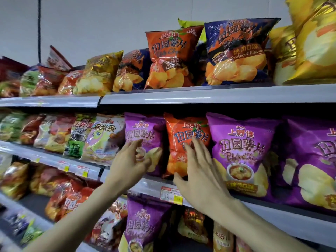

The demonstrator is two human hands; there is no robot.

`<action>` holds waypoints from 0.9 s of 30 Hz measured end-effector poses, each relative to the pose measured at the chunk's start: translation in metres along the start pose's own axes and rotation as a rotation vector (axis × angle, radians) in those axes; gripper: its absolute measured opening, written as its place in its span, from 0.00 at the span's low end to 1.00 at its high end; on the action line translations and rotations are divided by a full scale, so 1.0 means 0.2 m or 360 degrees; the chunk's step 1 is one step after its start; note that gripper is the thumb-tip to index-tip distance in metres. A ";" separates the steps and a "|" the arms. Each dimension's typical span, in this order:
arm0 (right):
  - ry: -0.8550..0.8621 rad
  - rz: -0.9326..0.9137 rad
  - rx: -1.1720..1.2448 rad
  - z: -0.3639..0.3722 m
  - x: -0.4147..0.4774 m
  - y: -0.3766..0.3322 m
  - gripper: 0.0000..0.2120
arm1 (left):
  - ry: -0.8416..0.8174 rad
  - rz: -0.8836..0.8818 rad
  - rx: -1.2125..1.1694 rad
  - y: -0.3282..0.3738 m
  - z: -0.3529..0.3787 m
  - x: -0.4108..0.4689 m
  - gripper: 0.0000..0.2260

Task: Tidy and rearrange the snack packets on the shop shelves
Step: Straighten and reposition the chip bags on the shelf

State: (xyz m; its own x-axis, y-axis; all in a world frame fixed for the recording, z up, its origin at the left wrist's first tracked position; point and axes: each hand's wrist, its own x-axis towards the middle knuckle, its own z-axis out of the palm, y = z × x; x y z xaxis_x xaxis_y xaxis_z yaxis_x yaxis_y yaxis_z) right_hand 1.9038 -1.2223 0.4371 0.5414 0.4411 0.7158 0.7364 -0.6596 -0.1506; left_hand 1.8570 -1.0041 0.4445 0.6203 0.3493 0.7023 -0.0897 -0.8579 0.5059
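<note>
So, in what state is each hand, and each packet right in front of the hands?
orange packet: upright, between two purple ones
left purple packet: upright
right purple packet: upright
left hand: open, fingers loosely bent, holds nothing, in front of the left purple packet
right hand: open, fingers spread in front of the orange packet, no grip

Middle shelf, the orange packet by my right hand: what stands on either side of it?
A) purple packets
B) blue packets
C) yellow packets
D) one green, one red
A: the orange foil crisp packet behind the right hand has one purple foil crisp packet left of it and a second purple packet right of it.
</note>
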 end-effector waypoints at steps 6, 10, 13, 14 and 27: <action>-0.0033 0.0182 0.0251 0.10 0.07 0.00 0.50 | -0.0011 -0.0125 0.0080 -0.24 -0.05 0.17 0.31; -0.0043 0.0159 0.0226 0.15 0.08 -0.01 0.48 | -0.0062 -0.0186 -0.0150 -0.34 0.00 0.31 0.34; 0.0038 0.0140 0.0228 0.17 0.09 -0.01 0.44 | -0.0215 -0.0301 -0.0650 -0.36 0.01 0.39 0.34; 0.0105 0.0140 0.0226 0.17 0.10 0.00 0.43 | -0.0264 -0.0329 -0.0758 -0.36 0.02 0.41 0.33; 0.0260 0.0838 0.0374 0.28 0.17 -0.07 0.54 | -0.0327 0.0007 -0.1031 -0.51 0.00 0.54 0.24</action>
State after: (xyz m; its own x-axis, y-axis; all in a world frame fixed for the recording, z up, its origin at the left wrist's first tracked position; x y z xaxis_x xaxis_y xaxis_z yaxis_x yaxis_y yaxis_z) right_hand 1.9347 -1.1628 0.4259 0.8024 -0.0202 0.5964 0.4657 -0.6037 -0.6471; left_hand 1.9323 -0.8794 0.4692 0.7484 0.2126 0.6283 -0.5018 -0.4379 0.7459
